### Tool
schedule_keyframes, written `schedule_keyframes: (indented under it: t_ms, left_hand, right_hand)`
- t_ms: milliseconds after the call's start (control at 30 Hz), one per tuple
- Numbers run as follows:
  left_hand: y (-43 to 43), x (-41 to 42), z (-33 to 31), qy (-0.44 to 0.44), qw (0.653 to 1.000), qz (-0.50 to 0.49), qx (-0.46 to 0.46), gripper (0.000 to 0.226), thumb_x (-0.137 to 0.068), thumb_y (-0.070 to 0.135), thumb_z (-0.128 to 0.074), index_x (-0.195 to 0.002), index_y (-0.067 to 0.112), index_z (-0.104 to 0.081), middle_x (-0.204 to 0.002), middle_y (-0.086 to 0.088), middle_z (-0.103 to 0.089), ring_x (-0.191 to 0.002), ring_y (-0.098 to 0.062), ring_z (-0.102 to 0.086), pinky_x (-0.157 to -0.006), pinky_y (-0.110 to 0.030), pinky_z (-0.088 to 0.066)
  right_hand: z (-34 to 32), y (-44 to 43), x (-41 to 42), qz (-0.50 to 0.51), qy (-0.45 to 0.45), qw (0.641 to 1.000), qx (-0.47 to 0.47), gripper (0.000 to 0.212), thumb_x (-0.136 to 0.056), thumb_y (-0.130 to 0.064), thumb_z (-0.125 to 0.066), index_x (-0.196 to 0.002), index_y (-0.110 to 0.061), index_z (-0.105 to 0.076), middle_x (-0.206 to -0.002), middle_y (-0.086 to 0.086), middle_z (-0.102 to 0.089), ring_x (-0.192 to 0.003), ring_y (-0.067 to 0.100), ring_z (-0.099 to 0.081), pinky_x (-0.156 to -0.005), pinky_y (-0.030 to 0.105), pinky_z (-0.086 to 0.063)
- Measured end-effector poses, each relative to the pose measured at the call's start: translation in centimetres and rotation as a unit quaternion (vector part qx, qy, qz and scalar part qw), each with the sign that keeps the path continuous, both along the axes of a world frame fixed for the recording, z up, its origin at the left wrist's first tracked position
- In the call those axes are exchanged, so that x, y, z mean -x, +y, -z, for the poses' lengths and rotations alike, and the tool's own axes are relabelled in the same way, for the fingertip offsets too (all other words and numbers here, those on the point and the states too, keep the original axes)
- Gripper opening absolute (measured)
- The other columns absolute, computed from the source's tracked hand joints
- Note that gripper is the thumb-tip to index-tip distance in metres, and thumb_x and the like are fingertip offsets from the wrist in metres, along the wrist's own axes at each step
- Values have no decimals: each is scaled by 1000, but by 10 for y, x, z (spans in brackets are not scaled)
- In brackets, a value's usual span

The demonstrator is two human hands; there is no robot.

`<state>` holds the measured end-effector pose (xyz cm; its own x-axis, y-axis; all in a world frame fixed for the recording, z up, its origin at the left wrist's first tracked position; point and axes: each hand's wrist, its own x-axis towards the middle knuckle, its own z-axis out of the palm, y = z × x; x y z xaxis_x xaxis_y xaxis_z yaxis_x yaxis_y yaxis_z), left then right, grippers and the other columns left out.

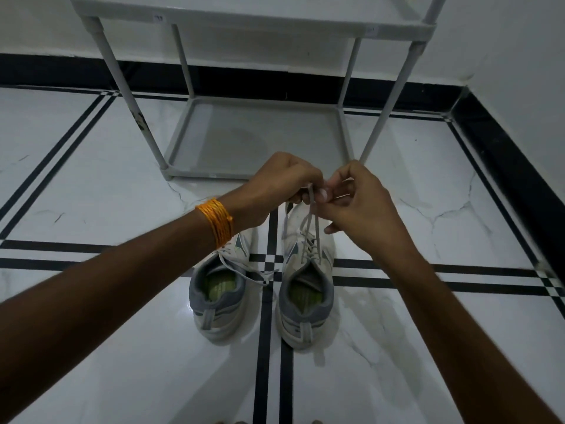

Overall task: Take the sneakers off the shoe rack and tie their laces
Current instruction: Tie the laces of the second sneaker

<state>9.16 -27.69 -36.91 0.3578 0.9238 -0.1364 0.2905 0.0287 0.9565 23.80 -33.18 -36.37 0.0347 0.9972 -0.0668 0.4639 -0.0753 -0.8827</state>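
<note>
Rack top is cut off; its small sticker is unreadable. Sneakers stand on the floor before it, toes hidden by left hand and right hand, both pinching the right shoe's laces.

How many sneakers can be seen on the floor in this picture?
2. The left sneaker stands on the floor, partly under the left wrist, its lace loose. The right sneaker stands beside it; both hands hold its laces. None shows on the rack.
</note>
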Motion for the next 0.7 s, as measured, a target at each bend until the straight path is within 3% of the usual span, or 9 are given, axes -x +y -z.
schedule_keyframes:
  t_ms: [133, 267, 367, 433, 500, 567, 633, 700]
  left_hand:
    - [2, 2, 1, -6, 1000, 6, -26, 20, -88, 11, -60, -86, -5, -73, -72, -7, -73, -59, -5, -59, -54, -15, -45]
    - [4, 12, 4, 30, 999, 2, -45, 14, -87, 15, -67, -90, 4, -74, -76, -3, -74, -66, -4, -64, -59, -14, -47]
    - [3, 26, 12, 88, 993, 3, -83, 12, -87, 19, -70, -91, 9, -74, -78, -3, -74, -69, -5, -68, -62, -13, -49]
    - [5, 38, 21, 226, 958, 4, -179, 8, -87, 15, -70, -91, 10, -75, -79, -2, -75, -69, -9, -69, -66, -19, -53]
    - [9, 53, 33, 349, 903, -4, -252, 9, -84, 5, -68, -88, 6, -75, -81, -9, -75, -71, -18, -68, -73, -30, -58]
    - [9, 69, 44, 446, 856, 3, -259, 9, -80, -1, -66, -85, 2, -72, -81, -16, -72, -72, -27, -66, -74, -38, -57]
    - [2, 78, 51, 544, 806, 27, -231, 9, -82, 1, -63, -90, 0, -66, -88, -18, -68, -80, -32, -63, -70, -36, -51]
    - [-10, 80, 59, 595, 777, 55, -197, 15, -88, 9, -58, -101, 2, -64, -102, -18, -66, -92, -33, -63, -71, -33, -43]
  right_hand:
    - [0, 2, -3, 14, -13, 1000, -18, 26, -81, -17, -76, -98, -16, -56, -72, 0, -74, -58, 8, -70, -50, 15, -50]
    - [-3, 4, -19, 31, 29, 999, -33, 6, -88, -13, -67, -92, -13, -71, -72, 3, -74, -59, 7, -64, -58, 23, -48]
    - [2, 3, -30, 103, -60, 989, -85, 12, -89, -13, -63, -90, -17, -74, -73, 0, -72, -65, 8, -64, -61, 17, -48]
    - [10, 3, -34, 137, -138, 975, -110, 15, -88, -13, -59, -86, -16, -74, -72, 1, -69, -64, 9, -62, -60, 15, -47]
    - [25, 3, -39, 150, -189, 965, -100, 15, -87, -13, -57, -83, -12, -72, -71, 4, -69, -63, 13, -60, -61, 23, -49]
    - [44, 4, -46, 162, -239, 954, -78, 14, -85, -11, -57, -81, -8, -70, -72, 6, -68, -63, 18, -60, -61, 25, -46]
    - [59, 3, -54, 179, -279, 942, -57, 14, -82, -9, -56, -76, -4, -67, -69, 9, -66, -60, 21, -57, -57, 26, -42]
    - [72, 1, -60, 179, -311, 933, -25, 15, -81, -5, -55, -74, 1, -66, -66, 13, -66, -55, 21, -53, -54, 28, -42]
